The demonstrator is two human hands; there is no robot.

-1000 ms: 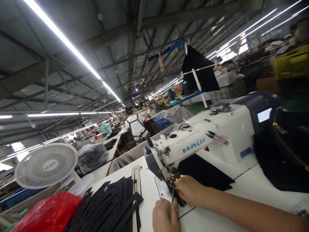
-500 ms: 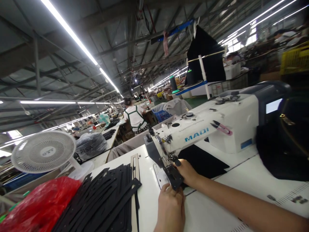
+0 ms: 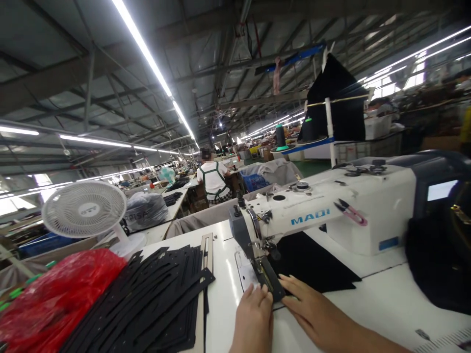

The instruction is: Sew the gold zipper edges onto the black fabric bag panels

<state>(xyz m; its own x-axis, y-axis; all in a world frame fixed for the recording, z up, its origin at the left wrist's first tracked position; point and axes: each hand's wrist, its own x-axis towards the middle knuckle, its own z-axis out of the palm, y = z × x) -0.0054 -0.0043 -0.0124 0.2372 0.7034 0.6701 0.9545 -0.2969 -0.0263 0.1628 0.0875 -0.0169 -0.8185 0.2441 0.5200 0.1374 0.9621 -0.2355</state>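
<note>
A black strip-like piece [image 3: 273, 280] with a narrow slot lies under the needle area of a white sewing machine [image 3: 312, 212]. My left hand [image 3: 253, 316] rests at the strip's near left edge, its fingers laid down on the edge and the metal plate. From the right, my right hand [image 3: 312, 306] reaches to the strip's right edge with fingers stretched out flat. A larger black fabric panel [image 3: 316, 262] spreads beneath the machine arm, just beyond the right hand. The underside of the strip is hidden.
A pile of black cut pieces [image 3: 158, 299] covers the table's left, beside a pale slotted template [image 3: 207, 250]. Farther left are a red plastic bag [image 3: 62, 289] and a white fan [image 3: 84, 210]. Pink-handled thread snips [image 3: 352, 212] sit on the machine. A person [image 3: 214, 176] works ahead.
My right hand has come away from beside the needle, back toward me, to the strip's near right edge. My left fingers have loosened and lie flatter. The view has turned slightly left.
</note>
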